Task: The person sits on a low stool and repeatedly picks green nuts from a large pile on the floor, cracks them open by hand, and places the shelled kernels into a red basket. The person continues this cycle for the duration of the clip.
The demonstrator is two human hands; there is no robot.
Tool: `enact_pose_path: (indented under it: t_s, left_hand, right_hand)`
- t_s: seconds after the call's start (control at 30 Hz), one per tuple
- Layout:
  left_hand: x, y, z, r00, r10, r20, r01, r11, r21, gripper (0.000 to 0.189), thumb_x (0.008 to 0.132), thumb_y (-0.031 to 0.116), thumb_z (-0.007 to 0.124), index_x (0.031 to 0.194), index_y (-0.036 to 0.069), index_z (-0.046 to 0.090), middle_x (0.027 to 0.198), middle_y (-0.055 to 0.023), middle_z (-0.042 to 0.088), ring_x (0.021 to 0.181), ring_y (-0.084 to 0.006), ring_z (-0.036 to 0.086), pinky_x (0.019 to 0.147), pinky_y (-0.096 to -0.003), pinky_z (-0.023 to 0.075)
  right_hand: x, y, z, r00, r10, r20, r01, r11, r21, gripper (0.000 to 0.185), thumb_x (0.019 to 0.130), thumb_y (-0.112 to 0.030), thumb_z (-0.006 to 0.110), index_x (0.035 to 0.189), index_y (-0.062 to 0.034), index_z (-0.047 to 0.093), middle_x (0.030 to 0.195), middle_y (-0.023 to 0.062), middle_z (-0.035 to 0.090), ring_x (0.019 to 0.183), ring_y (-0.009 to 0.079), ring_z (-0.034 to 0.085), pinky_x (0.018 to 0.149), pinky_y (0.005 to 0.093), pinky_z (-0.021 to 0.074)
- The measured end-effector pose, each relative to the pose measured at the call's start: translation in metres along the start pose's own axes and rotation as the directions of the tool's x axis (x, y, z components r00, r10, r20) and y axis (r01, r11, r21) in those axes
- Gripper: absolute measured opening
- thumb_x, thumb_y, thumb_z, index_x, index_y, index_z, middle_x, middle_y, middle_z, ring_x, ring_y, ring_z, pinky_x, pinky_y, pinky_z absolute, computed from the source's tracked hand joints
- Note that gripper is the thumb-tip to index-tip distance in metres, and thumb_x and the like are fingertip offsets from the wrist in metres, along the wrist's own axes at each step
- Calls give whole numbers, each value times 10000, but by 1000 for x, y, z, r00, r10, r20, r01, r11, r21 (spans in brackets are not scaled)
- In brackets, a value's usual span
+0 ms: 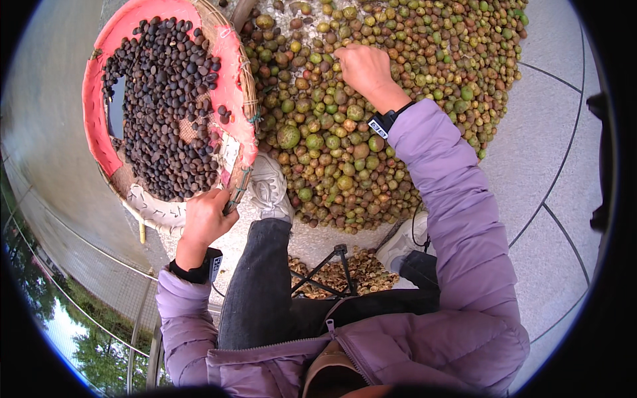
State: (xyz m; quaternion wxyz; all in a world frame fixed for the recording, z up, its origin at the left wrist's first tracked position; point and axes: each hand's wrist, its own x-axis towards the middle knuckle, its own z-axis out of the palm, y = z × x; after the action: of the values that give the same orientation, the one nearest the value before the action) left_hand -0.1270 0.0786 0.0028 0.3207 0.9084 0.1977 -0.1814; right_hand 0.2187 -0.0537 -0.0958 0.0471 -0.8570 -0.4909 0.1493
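Note:
My left hand (208,215) grips the near rim of a round woven bamboo tray (247,94), its thumb and fingers around the edge. Red and white cloth (94,99) is stitched along the tray's rim. Many dark round nuts or seeds (164,99) lie in the tray, around a dark rectangular flat object (116,107). My right hand (366,69) is over a wide heap of green and brown round fruits (338,144), its fingers curled down at the heap's upper part. Whether it holds a fruit is hidden. Black bands are on both wrists.
A white shoe (268,184) stands between tray and heap; the other shoe (398,239) is at the heap's near edge. Dark folding-stool legs (343,271) stand over brown husks (368,268). Grey paving (537,149) lies right, a metal railing (132,348) lower left. A wooden stick (242,14) touches the heap's top left.

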Motion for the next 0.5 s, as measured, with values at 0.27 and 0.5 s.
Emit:
enact_pose_path:
  t_s: [0.27, 0.5]
  left_hand:
    - [3, 15, -2, 999, 22, 48, -19, 998, -66, 214, 623, 209, 682, 663, 49, 545, 599, -101, 545, 563, -288, 565, 511, -392, 445]
    - [1, 8, -15, 979, -202, -36, 198, 976, -92, 315, 761, 342, 663, 695, 46, 578, 595, -88, 538, 491, -257, 539, 457, -352, 409]
  right_hand:
    - [4, 3, 1, 991, -132, 37, 133, 990, -43, 88, 746, -70, 556, 795, -76, 630, 675, 68, 620, 584, 233, 609, 518, 361, 480]
    - [2, 11, -18, 822, 234, 519, -487, -182, 854, 109, 802, -106, 447, 758, -62, 537, 658, 0, 522, 480, 80, 433, 409, 208, 321]
